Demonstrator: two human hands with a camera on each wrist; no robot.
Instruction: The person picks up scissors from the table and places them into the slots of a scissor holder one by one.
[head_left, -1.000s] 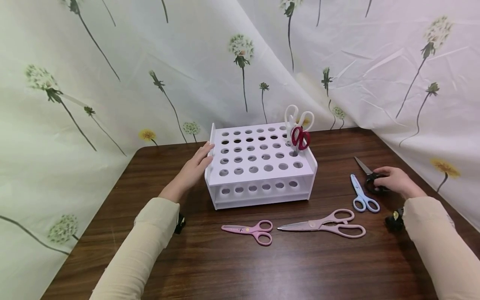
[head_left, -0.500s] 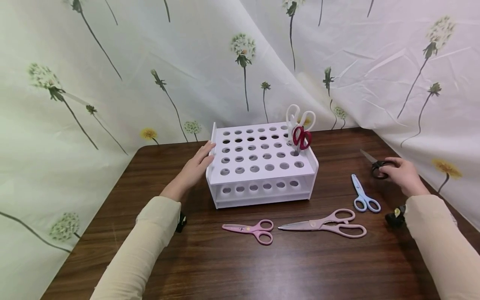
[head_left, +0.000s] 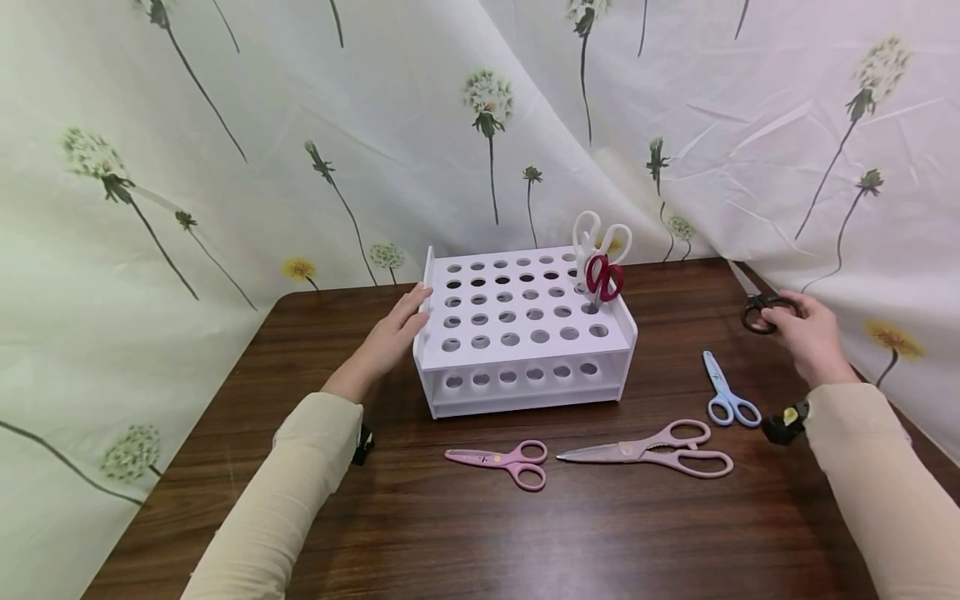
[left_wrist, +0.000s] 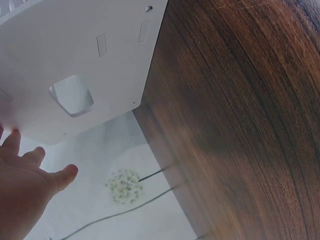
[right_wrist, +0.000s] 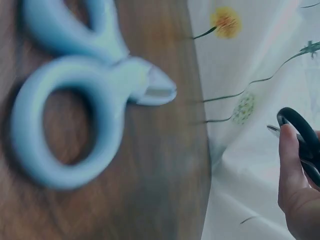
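A white rack [head_left: 525,357] with rows of round holes stands on the table. My left hand [head_left: 386,337] rests its straight fingertips against the rack's left side panel; the left wrist view shows those fingers [left_wrist: 64,176] spread at the panel's edge. My right hand [head_left: 810,333] pinches black-handled scissors [head_left: 761,312] by the handle loops, blades pointing up and away to the left. In the right wrist view the thumb presses on a black loop [right_wrist: 295,122]. White-handled scissors [head_left: 587,229] and red-handled scissors [head_left: 606,279] stand upright in holes at the rack's right end.
Light-blue scissors [head_left: 723,392] lie right of the rack, below my right hand. Pink scissors [head_left: 502,458] and larger pale-pink scissors [head_left: 645,450] lie in front of the rack. A flower-print cloth [head_left: 360,125] hangs behind the brown table [head_left: 480,542].
My right hand has lifted the black-handled scissors from the table beside the light-blue ones, moving them up, back and slightly right. My left hand has stayed against the rack.
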